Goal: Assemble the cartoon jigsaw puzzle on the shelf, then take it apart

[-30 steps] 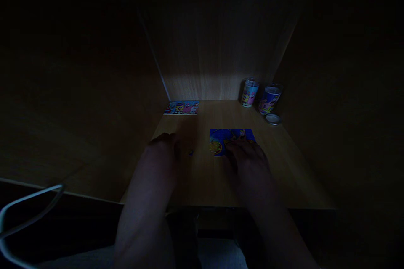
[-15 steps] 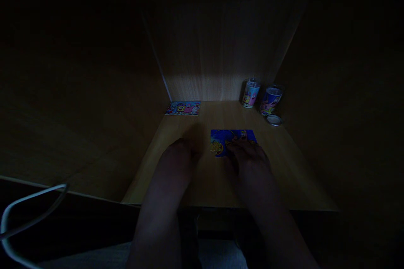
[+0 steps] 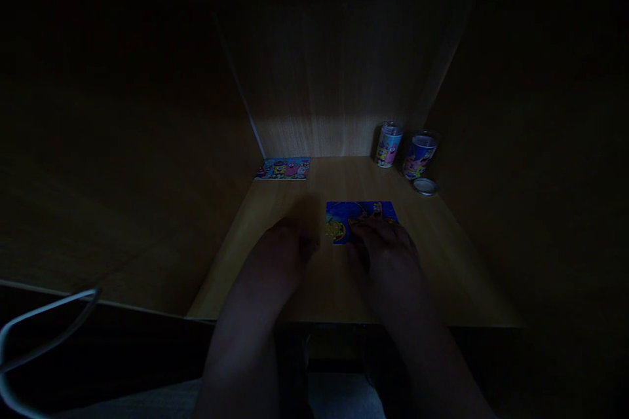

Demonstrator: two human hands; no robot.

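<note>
The scene is very dim. A blue cartoon jigsaw puzzle (image 3: 361, 211) lies flat on the wooden desk (image 3: 324, 281). My right hand (image 3: 386, 252) rests on the puzzle's near edge with its fingers stretched flat over it. My left hand (image 3: 287, 245) sits on the desk just left of the puzzle, knuckles forward and fingers curled under. Whatever is beneath those fingers is hidden.
A cartoon picture card (image 3: 284, 168) lies at the back left by the wall. Two printed cups (image 3: 388, 144) (image 3: 419, 154) stand at the back right, with a round lid (image 3: 425, 186) in front of them. Wooden walls close in three sides. A white cable (image 3: 44, 321) loops at lower left.
My left hand has moved right and forward toward the puzzle, covering the spot where a small loose piece lay. My right hand has stayed on the puzzle.
</note>
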